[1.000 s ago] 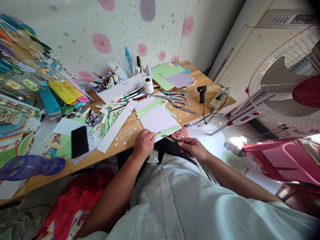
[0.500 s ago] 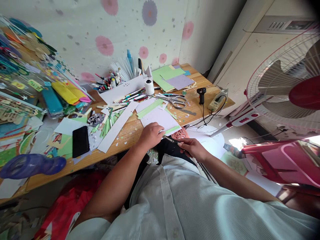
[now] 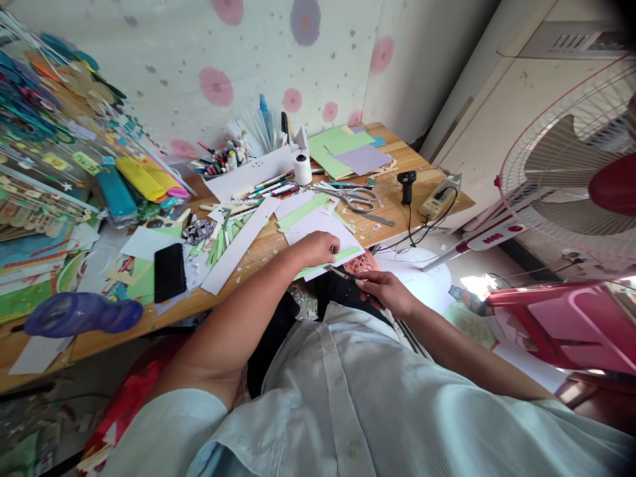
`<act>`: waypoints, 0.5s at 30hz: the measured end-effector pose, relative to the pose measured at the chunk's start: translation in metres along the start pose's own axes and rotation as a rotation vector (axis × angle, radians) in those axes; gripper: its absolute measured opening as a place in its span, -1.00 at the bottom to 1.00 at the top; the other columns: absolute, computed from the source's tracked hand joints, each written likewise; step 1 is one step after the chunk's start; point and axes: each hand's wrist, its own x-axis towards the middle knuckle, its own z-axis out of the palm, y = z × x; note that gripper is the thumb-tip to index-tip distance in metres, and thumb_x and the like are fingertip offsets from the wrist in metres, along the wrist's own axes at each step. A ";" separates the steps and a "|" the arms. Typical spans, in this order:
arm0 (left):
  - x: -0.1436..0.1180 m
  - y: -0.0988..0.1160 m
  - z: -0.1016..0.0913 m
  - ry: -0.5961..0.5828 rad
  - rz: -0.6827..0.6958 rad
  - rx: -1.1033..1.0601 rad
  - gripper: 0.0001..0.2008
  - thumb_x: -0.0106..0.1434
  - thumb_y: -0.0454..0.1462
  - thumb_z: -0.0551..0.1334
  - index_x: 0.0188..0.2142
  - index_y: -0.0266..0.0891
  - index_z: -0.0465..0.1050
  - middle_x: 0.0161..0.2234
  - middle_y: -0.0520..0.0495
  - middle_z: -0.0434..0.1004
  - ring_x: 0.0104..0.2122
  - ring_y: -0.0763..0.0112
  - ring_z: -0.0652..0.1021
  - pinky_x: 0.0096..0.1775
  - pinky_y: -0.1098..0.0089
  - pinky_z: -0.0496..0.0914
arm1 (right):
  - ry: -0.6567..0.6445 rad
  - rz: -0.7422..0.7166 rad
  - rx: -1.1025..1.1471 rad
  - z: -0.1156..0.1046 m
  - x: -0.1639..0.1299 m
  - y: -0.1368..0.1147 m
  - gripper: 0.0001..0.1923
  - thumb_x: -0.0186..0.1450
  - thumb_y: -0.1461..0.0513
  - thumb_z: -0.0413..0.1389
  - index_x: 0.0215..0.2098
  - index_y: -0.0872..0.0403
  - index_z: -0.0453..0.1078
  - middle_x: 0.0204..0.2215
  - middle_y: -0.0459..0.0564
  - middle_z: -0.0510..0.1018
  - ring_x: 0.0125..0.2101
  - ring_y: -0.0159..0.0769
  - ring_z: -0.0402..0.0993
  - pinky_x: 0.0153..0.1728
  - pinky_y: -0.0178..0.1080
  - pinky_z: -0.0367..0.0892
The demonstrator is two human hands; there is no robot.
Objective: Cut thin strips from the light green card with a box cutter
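Observation:
My left hand [image 3: 322,248] has its fingers closed on a narrow green paper strip [image 3: 350,253] at the table's front edge. The strip shows on both sides of the hand. A white paper sheet [image 3: 312,225] lies beneath it, with another green strip [image 3: 304,212] across its far part. My right hand [image 3: 382,288] is wrapped round a slim, dark, plier-like tool [image 3: 348,275]. The tool's light metal tip points left and is close to the strip under my left hand; whether it touches the strip I cannot tell.
Scissors [image 3: 355,197], a thread spool [image 3: 302,170] and a long white card strip [image 3: 241,246] lie around the sheet. A phone [image 3: 169,272] and purple bottle [image 3: 82,314] stand left. A glue gun [image 3: 406,187] and power strip [image 3: 440,199] are right, near a fan [image 3: 561,179].
My left hand has moved slightly right and up along the green strip, and more strip shows to its left. My right hand keeps the tool nearly in place. The view has shifted a little.

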 end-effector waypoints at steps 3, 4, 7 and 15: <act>0.001 -0.002 0.001 -0.001 0.005 -0.033 -0.88 0.12 -0.35 0.42 -0.29 -0.21 0.68 -0.34 -0.01 0.66 -0.32 0.29 0.56 -0.23 0.35 0.35 | -0.019 -0.004 -0.001 0.001 0.001 0.000 -0.34 0.27 -0.08 0.44 0.19 0.14 0.62 -0.51 -0.05 0.60 -0.69 -0.44 0.26 -0.72 -0.35 0.00; 0.001 -0.003 0.002 0.003 0.004 -0.041 -0.88 0.12 -0.35 0.42 -0.30 -0.21 0.68 -0.35 -0.01 0.66 -0.32 0.29 0.56 -0.23 0.35 0.34 | -0.027 -0.006 0.001 0.001 0.001 0.000 -0.34 0.27 -0.08 0.44 0.18 0.14 0.62 -0.51 -0.05 0.60 -0.69 -0.45 0.26 -0.72 -0.35 0.00; 0.001 -0.006 0.005 0.016 0.005 -0.057 -0.88 0.11 -0.35 0.42 -0.30 -0.21 0.68 -0.36 0.00 0.65 -0.34 0.31 0.54 -0.25 0.35 0.33 | -0.047 -0.006 0.014 0.004 0.001 0.000 -0.35 0.26 -0.06 0.44 0.17 0.16 0.62 -0.51 -0.05 0.60 -0.70 -0.46 0.25 -0.72 -0.35 -0.01; 0.000 -0.008 0.008 0.029 0.031 -0.076 -0.88 0.12 -0.36 0.42 -0.30 -0.21 0.66 -0.35 0.03 0.66 -0.34 0.34 0.54 -0.26 0.36 0.31 | -0.068 0.008 0.019 0.012 0.005 0.005 -0.29 0.26 -0.08 0.45 0.22 0.16 0.61 -0.51 -0.03 0.61 -0.70 -0.47 0.24 -0.72 -0.36 -0.02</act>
